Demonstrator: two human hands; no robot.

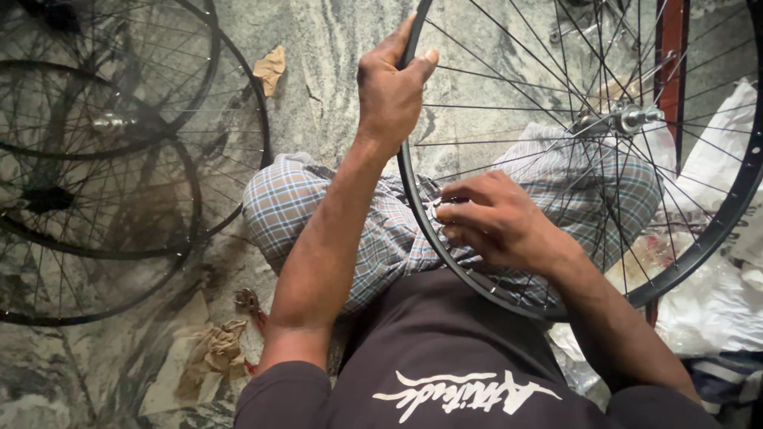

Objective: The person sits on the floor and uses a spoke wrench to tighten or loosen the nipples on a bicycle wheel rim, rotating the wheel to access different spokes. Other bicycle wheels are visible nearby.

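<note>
The right hand (497, 226) is pinched with its fingers (455, 213) on a small metal tool (436, 208) at the inner rim of a black wheel (413, 199), which stands upright across the person's checked-cloth lap. The left hand (389, 91) is clenched around the rim higher up, thumb over the edge, and the hub (632, 117) shows beyond the spokes. Farther left, more wheels (103, 159) lie stacked on the stone floor (334, 48), with rags (213, 353) near them.
</note>
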